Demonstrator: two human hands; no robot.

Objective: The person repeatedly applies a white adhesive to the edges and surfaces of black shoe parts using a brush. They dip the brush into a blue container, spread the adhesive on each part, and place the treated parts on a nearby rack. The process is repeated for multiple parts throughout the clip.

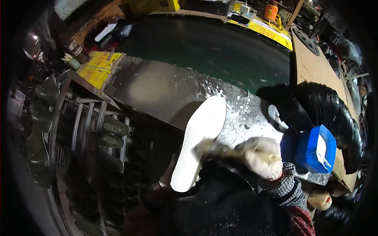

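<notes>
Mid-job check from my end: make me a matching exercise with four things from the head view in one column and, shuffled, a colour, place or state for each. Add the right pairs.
Things:
1. shoe sole
2. brush
3. container
4. hose

Descriptions:
A. blue, with something white inside
B. gripped in the right hand
C. black and ribbed, at the right side of the picture
D. white all over its upper face, with bristles in front of part of it

Right pairs: 1-D, 2-B, 3-A, 4-C
</notes>
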